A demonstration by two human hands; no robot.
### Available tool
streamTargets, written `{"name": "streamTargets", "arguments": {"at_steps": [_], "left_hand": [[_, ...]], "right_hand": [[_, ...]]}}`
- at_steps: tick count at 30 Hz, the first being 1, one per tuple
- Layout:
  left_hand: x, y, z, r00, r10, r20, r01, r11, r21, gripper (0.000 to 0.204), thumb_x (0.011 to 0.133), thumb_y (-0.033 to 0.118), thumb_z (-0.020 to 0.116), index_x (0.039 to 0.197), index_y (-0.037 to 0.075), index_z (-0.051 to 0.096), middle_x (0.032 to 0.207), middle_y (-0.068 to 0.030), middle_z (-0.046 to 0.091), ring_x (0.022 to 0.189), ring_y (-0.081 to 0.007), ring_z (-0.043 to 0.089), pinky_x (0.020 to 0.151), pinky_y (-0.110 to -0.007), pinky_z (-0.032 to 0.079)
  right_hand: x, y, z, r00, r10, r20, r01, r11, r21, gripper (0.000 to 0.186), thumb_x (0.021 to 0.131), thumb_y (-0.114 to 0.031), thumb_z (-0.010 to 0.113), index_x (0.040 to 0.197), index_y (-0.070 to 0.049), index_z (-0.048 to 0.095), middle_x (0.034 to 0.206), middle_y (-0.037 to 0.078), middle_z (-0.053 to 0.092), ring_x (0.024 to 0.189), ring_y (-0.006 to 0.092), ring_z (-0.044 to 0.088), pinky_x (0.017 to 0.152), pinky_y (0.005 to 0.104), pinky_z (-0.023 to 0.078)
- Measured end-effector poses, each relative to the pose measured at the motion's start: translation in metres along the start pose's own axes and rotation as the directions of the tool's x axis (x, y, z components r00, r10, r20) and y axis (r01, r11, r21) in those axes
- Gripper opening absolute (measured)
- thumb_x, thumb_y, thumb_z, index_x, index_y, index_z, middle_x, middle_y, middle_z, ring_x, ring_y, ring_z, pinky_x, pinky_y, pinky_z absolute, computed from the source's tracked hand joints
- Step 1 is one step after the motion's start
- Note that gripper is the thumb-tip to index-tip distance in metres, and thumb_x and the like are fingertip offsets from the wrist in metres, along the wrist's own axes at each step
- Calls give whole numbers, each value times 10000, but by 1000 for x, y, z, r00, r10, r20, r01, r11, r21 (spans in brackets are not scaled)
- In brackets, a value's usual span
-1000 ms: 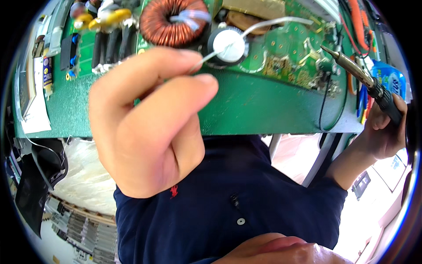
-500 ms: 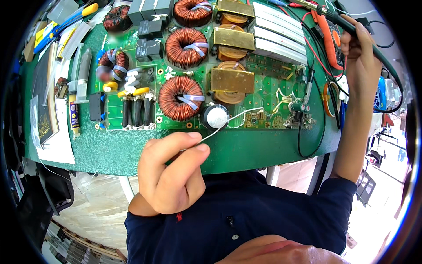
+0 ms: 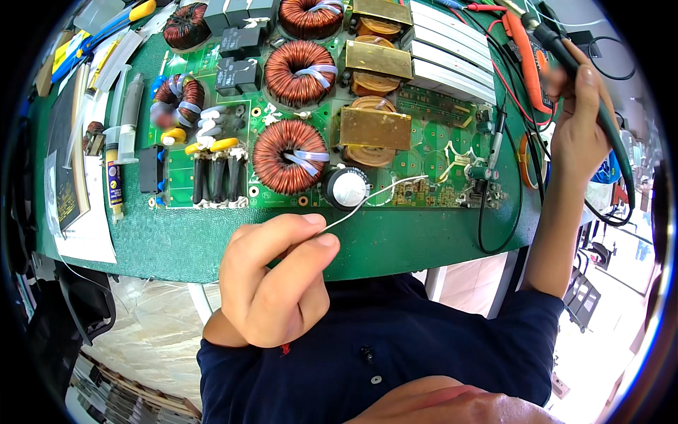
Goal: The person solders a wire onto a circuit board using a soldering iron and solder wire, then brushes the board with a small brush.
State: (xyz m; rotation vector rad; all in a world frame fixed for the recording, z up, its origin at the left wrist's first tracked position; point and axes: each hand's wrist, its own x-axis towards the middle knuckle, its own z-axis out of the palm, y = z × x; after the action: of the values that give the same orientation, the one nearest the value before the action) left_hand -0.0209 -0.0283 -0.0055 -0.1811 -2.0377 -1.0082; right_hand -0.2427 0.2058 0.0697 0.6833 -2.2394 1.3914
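My left hand (image 3: 275,283) is closed in front of the board, pinching a thin, bent solder wire (image 3: 395,186) between thumb and finger. The wire slants up to the right, past a round black capacitor with a silver top (image 3: 349,189), and its end lies over the lower part of a green circuit board (image 3: 279,201). At the right, my right hand (image 3: 583,120) is wrapped round the black handle of a soldering iron (image 3: 553,41), raised beyond the board's right side. Its thick cable (image 3: 623,159) loops down past my wrist.
Copper toroid coils (image 3: 288,157), brass-coloured transformers (image 3: 374,127) and silver heatsinks (image 3: 452,53) rise from the board. An orange multimeter (image 3: 526,60) with red and black leads lies to its right. Syringes (image 3: 128,120) and a blue-yellow cutter (image 3: 106,39) are at the left.
My right hand has shifted slightly down with the soldering iron, and its cable has swung lower. My left hand and the solder wire have barely moved.
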Motion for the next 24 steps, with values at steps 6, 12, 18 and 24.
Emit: {"name": "streamTargets", "arguments": {"at_steps": [6, 12, 18, 24], "left_hand": [[2, 2, 0, 1000, -8, 14, 8, 1000, 7, 307, 639, -157, 648, 919, -29, 638, 916, -186, 631, 646, -209, 589, 537, -257, 440], [1, 4, -1, 999, -25, 28, 25, 999, 24, 303, 655, -164, 640, 925, -26, 633, 921, -191, 628, 669, -217, 594, 553, -260, 451], [3, 7, -3, 997, -42, 61, 39, 998, 49, 301, 691, -166, 626, 956, -22, 623, 931, -188, 626, 746, -242, 606, 611, -271, 481], [2, 4, 0, 999, -37, 31, 34, 995, 91, 303, 712, -173, 607, 966, -8, 622, 918, -180, 638, 760, -256, 614, 666, -284, 498]], "right_hand": [[-6, -6, -9, 986, 162, 38, -166, 970, 177, 431, 979, -247, 458, 1186, 121, 544, 728, 62, 582, 633, 103, 482, 597, 206, 380], [-16, -10, -33, 912, 364, 189, -396, 664, 635, 369, 995, -216, 414, 1106, 111, 543, 605, 13, 387, 542, 79, 326, 501, 220, 292], [-29, -23, -52, 844, 364, 394, -524, 408, 747, 305, 1004, -197, 385, 969, 76, 517, 564, 1, 421, 458, 73, 342, 453, 210, 309], [-54, -19, -66, 887, 289, 361, -456, 675, 581, 428, 1002, -245, 362, 1144, 122, 531, 592, 11, 462, 478, 69, 369, 446, 201, 310]]}}
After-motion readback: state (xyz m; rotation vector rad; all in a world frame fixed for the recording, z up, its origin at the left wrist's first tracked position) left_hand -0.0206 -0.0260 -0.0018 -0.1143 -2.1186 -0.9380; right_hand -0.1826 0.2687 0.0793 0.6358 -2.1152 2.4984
